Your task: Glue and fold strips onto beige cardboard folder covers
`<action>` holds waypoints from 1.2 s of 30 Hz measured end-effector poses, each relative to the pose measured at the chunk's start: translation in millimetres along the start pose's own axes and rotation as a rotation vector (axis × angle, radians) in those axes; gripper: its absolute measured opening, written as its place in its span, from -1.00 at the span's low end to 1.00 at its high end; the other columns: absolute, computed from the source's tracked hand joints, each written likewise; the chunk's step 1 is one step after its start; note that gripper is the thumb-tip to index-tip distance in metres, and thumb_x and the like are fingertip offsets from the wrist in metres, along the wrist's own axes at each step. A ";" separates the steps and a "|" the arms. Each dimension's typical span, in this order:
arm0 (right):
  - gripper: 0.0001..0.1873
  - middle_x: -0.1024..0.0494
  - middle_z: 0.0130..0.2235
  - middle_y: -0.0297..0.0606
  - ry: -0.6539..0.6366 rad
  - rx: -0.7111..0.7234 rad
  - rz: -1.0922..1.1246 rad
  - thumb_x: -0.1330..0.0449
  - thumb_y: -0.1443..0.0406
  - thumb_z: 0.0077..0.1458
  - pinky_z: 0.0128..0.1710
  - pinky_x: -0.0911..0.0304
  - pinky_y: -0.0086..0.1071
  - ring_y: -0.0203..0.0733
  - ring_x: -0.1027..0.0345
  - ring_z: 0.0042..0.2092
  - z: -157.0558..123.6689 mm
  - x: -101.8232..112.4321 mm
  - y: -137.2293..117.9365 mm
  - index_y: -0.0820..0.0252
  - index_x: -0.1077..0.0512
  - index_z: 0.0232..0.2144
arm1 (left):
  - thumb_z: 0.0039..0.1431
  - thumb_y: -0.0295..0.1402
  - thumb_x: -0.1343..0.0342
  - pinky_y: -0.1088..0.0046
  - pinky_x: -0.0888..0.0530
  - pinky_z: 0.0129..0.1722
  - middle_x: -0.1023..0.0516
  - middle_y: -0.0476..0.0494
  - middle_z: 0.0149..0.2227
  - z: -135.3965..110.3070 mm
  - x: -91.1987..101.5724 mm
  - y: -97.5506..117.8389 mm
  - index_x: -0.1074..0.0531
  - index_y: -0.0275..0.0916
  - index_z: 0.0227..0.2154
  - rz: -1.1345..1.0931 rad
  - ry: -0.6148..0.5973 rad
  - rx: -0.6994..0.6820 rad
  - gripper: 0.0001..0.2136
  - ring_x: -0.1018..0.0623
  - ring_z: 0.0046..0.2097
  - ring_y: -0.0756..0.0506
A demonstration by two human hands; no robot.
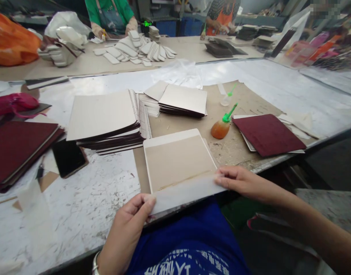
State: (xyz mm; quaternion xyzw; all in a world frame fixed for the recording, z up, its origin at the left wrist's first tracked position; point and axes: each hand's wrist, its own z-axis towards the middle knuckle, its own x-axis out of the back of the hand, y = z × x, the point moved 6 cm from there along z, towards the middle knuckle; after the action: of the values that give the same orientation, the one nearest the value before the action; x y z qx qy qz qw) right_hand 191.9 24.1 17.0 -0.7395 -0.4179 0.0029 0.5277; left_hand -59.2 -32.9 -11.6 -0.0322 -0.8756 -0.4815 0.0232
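Head view: one beige panel [178,162] at the near edge of a scuffed white worktable [107,202], one whitish strip [187,195] along its near side, pinched thumb-to-fingers at the left end by the left hand [132,219], at the right end by the right hand [235,178]. Around the panel, counted: at least two stacks of pale boards [102,114] beyond, one leftward, two green-nozzled bottles [220,130] beyond and rightward, one maroon cover [268,133] right, one black phone [68,156] left. Brown paper [255,97] under and beyond the panel, flecked with scraps; farther off, one second table [188,50], white pads [124,49] heaped too thickly to count, two co-workers [111,17].
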 end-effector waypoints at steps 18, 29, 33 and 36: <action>-0.67 -0.33 -0.60 -0.39 0.479 -0.183 -0.400 -0.11 0.06 -0.02 -0.52 0.03 -0.46 -0.28 -0.20 -0.50 24.1 20.4 20.4 0.15 -0.28 -0.62 | -0.20 0.02 -0.12 0.52 -0.21 -0.56 -0.30 0.04 -0.63 50.6 8.2 7.1 -0.31 -0.23 -0.62 0.284 0.116 -0.091 -0.63 -0.26 -0.54 0.01; -0.66 -0.33 -0.60 -0.39 0.478 -0.217 -0.430 -0.09 0.04 -0.02 -0.52 0.03 -0.46 -0.26 -0.21 -0.50 24.2 16.4 34.2 0.14 -0.26 -0.62 | -0.17 -0.02 -0.11 0.54 -0.21 -0.59 -0.30 0.05 -0.64 53.7 8.9 3.8 -0.31 -0.24 -0.61 0.273 0.119 -0.088 -0.66 -0.26 -0.57 0.03; -0.65 -0.32 -0.60 -0.38 0.467 -0.222 -0.437 -0.09 0.03 -0.02 -0.51 0.02 -0.45 -0.25 -0.21 -0.50 26.7 16.7 37.2 0.14 -0.24 -0.62 | -0.19 -0.05 -0.14 0.54 -0.22 -0.58 -0.31 0.04 -0.65 55.8 10.7 2.2 -0.29 -0.24 -0.64 0.280 0.133 -0.075 -0.67 -0.28 -0.57 0.03; -0.66 -0.33 -0.59 -0.38 0.459 -0.235 -0.431 -0.09 0.03 -0.03 -0.51 0.02 -0.45 -0.24 -0.22 -0.49 26.9 16.8 36.3 0.13 -0.25 -0.61 | -0.19 -0.06 -0.14 0.54 -0.23 -0.58 -0.32 0.04 -0.65 56.2 10.7 1.1 -0.30 -0.24 -0.63 0.284 0.139 -0.067 -0.68 -0.29 -0.56 0.03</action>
State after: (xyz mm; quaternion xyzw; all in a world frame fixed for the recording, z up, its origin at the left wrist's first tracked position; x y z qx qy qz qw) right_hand 213.2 52.1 -16.0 -0.6712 -0.4324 -0.3238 0.5076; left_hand -70.4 15.5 -40.0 -0.1231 -0.8418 -0.5035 0.1505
